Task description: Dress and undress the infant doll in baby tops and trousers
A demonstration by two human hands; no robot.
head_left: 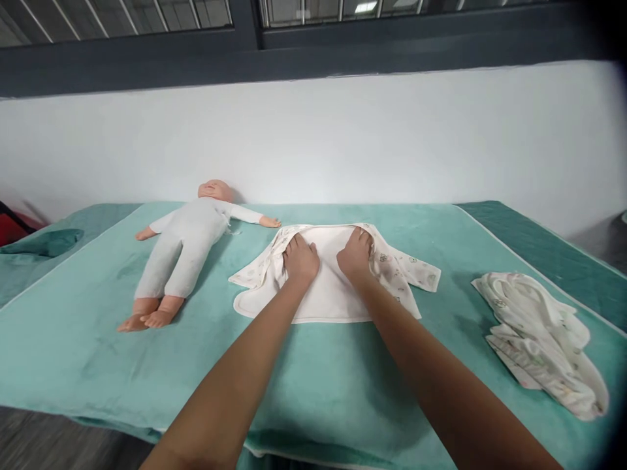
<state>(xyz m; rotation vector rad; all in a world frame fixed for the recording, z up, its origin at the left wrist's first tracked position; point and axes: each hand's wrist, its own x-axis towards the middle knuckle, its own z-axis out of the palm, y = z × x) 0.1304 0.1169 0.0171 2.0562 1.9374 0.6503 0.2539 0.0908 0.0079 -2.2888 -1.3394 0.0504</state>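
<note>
A small white baby shirt [333,287] with a faint print lies spread on the green cover, its front opened and the plain inside showing. My left hand [300,258] is closed on the left front edge near the collar. On the opposite edge my right hand [356,253] is curled round the cloth, its fingertips hidden in the fold. The printed right sleeve [421,271] stretches out to the side. Left of the shirt a baby doll [189,235] in a white cloth body lies on its back, one arm reaching toward the shirt.
Crumpled printed baby clothes [543,339] lie at the right of the green-covered bed [108,378]. Behind it rises a white wall [313,143] below a dark window frame [147,65]. A red and black item [14,225] shows at the far left.
</note>
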